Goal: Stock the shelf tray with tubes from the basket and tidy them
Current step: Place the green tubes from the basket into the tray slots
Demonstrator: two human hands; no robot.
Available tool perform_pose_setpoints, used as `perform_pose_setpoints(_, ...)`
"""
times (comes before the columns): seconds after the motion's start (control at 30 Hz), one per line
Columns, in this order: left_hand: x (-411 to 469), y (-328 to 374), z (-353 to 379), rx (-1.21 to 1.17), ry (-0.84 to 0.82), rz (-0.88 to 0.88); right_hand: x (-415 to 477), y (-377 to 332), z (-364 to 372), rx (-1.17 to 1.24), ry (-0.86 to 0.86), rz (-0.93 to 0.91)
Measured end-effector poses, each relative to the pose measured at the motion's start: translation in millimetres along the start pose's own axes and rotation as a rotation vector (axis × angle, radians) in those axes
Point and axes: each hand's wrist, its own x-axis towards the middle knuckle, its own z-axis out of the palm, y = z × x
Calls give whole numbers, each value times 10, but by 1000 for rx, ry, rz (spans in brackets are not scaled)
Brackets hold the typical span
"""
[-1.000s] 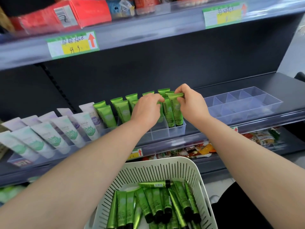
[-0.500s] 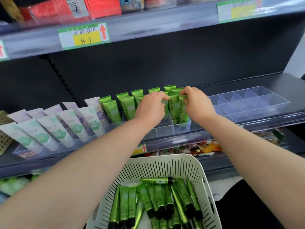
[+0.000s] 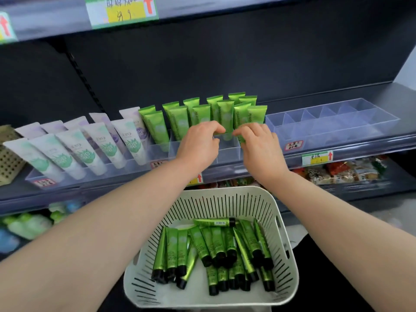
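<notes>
Fingers (image 3: 215, 129) on our left hand (image 3: 198, 144) and right hand (image 3: 258, 146) are curled, tips nipping one front tube (image 3: 225, 115) from either side. Since a second ago both hands have slid down from the crimped tops to the tube bodies, just above the shelf tray (image 3: 227, 152) wall. We judge we are squaring the green rows standing in it, not adding stock. The basket (image 3: 225, 190) below holds plenty more tubes (image 3: 202, 244). Both forearms reach over it, wrists level, knuckles up, fingertips almost meeting.
</notes>
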Motion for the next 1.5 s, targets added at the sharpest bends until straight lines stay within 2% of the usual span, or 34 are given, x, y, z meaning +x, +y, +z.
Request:
perform_pose_setpoints(0.2, -550, -444, 273, -22, -111, -107, -624, -141, 393, 15, -166, -18)
perform_pose_setpoints(0.43, -1111, -1119, 732, 37, -347, -291, -1126, -182, 803, 5, -666, 84)
perform_pose_setpoints(0.57, -1314, -1392, 893, 27, -435, -383, -1329, -246, 1070, 2, -942, 70)
perform_pose_setpoints(0.87, -1582, -1656, 1131, -35, -495, -465, -1529, -443, 1614, -74, -1337, -46)
perform_pose_setpoints(1.03, -1617, -1742, 1211, -37, -495, -486, -1651, -434, 1579, -44, -1316, -75)
perform_pose_setpoints(1.23, -1578, -1754, 1337, -36, -508, -501, -1809, -547, 1399, -65, -1296, -280)
perform_pose_setpoints(1.3, -1580, -1749, 1364, -35, -504, -508, -1778, -576, 1440, -55, -1235, -231)
perform_pose_setpoints(1.37, -1597, -1753, 1375, -38, -503, -498, -1740, -572, 1520, -53, -1186, -99)
perform_pose_setpoints(1.5, -1634, -1814, 1361, -30, -517, -477, -1620, -580, 1667, -164, -1315, 23)
